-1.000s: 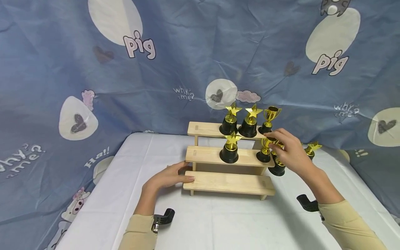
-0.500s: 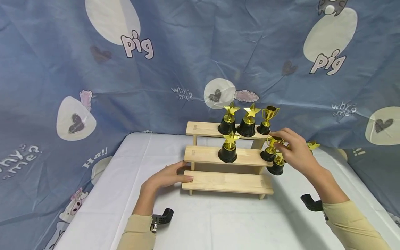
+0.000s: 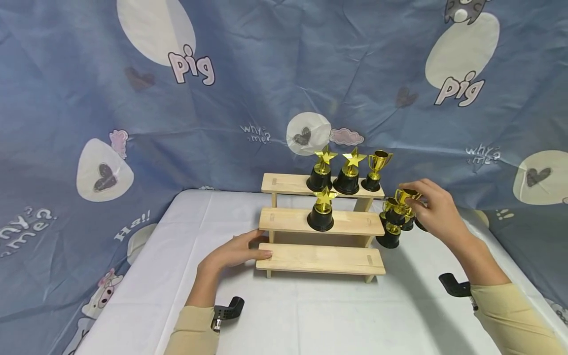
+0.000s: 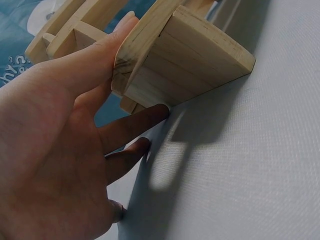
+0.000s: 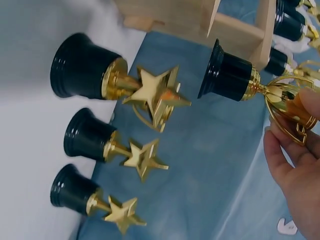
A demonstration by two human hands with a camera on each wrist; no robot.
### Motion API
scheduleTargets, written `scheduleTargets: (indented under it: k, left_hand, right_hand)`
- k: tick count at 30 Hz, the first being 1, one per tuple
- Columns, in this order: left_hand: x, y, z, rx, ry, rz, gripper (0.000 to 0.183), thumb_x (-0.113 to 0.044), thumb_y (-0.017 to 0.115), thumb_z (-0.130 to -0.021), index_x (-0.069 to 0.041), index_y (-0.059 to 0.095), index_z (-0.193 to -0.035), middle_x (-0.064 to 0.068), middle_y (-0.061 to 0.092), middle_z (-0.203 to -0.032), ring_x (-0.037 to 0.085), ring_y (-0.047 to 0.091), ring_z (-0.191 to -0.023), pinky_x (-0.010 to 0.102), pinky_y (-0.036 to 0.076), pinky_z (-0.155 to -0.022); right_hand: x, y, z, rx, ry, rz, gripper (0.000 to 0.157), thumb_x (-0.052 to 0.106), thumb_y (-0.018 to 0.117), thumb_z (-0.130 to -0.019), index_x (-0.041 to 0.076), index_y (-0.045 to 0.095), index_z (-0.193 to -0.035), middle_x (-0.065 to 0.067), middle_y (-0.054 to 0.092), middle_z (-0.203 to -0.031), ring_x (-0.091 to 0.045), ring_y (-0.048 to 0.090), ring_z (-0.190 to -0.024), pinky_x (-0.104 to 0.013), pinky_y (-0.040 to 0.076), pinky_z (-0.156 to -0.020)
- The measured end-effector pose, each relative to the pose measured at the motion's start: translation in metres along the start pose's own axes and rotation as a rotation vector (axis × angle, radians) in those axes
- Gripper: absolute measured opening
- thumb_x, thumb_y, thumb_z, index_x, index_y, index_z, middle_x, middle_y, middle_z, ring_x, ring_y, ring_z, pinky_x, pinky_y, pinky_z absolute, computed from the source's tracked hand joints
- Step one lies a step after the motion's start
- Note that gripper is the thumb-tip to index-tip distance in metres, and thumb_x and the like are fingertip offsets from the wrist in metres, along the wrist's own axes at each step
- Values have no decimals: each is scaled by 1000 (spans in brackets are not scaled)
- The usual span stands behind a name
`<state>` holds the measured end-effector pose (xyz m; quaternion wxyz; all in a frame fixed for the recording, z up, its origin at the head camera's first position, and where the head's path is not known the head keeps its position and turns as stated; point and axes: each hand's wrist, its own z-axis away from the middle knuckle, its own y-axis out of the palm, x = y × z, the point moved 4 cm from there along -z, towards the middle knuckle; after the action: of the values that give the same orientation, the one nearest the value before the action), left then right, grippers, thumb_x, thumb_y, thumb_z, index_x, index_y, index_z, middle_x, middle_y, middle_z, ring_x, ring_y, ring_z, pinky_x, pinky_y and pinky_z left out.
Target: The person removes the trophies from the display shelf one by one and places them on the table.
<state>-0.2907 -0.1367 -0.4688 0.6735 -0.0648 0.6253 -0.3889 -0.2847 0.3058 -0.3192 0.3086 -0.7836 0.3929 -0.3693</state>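
Note:
My right hand (image 3: 437, 209) pinches a small gold trophy cup (image 5: 280, 100) with a black base by its bowl. The cup is held in the air just right of the middle step, above other trophies. In the right wrist view its base hangs free. My left hand (image 3: 232, 254) touches the left end of the three-step wooden stand (image 3: 321, 259). In the left wrist view the thumb lies along the plank's end, and the other fingers reach, fairly straight, toward its leg and the white cloth. One star trophy (image 3: 321, 214) stands on the middle step.
On the top step stand two star trophies (image 3: 348, 175) and a trophy cup (image 3: 376, 170). Several trophies, including a star trophy (image 5: 145, 92), stand on the cloth right of the stand, partly hidden in the head view. A blue printed curtain (image 3: 222, 108) hangs behind.
My right hand has lifted the trophy cup off the right end of the middle step and carried it rightward past the edge. The left hand stays on the stand.

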Motion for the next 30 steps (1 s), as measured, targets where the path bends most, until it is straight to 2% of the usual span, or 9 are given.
scheduleTargets:
  k: [3, 5, 10, 14, 19, 26, 30]
  left_hand:
    - [0, 0, 0, 4, 2, 1, 84, -54, 70, -86, -17, 37, -155, 7, 41, -157, 30, 35, -148, 55, 33, -118]
    - [0, 0, 0, 2, 1, 0, 84, -54, 70, -86, -17, 37, -154, 8, 42, -157, 30, 35, -148, 55, 33, -118]
    - [0, 0, 0, 1, 1, -7, 84, -54, 70, -86, -17, 37, -154, 7, 42, -157, 30, 35, -147, 55, 33, -118]
    - [0, 0, -1, 3, 6, -10, 84, -55, 69, -87, -18, 37, -155, 7, 43, -156, 30, 35, -147, 55, 33, -117]
    - [0, 0, -1, 1, 5, -12, 85, -55, 70, -87, -16, 37, -154, 8, 44, -156, 30, 36, -147, 55, 34, -117]
    - [0, 1, 0, 5, -3, -11, 85, -55, 70, -86, -17, 36, -155, 8, 43, -156, 30, 35, -148, 55, 33, -117]
    - [-1, 0, -1, 4, 3, -15, 85, -55, 70, -86, -16, 36, -155, 8, 43, -156, 30, 35, -148, 54, 32, -118]
  right_hand:
    - [-5, -4, 2, 12, 31, -3, 35, -2, 66, -91, 12, 68, -122, -6, 67, -112, -21, 61, -92, -7, 41, -73]
    - [-9, -6, 3, 14, 46, -1, 35, -1, 66, -92, 13, 68, -124, -7, 67, -113, -21, 61, -94, -6, 41, -73]
    - [-19, -12, 6, -11, 63, -7, 34, 2, 65, -93, 15, 68, -124, -7, 66, -115, 5, 50, -92, -8, 38, -72]
    - [-30, -16, 10, -43, 74, -41, 35, -2, 64, -91, 12, 69, -123, -8, 65, -114, 20, 44, -88, -2, 37, -73]
    - [-41, -16, 14, -66, 97, -63, 35, -7, 62, -90, 7, 68, -121, -10, 63, -115, 20, 44, -91, 3, 36, -75]
    - [-49, -14, 19, -95, 122, -35, 34, -7, 59, -91, 8, 69, -120, -10, 63, -111, 19, 42, -92, 1, 34, -75]
    - [-53, -15, 21, -81, 150, -16, 33, -4, 58, -93, 8, 68, -122, -12, 62, -110, 20, 40, -91, 1, 33, -74]
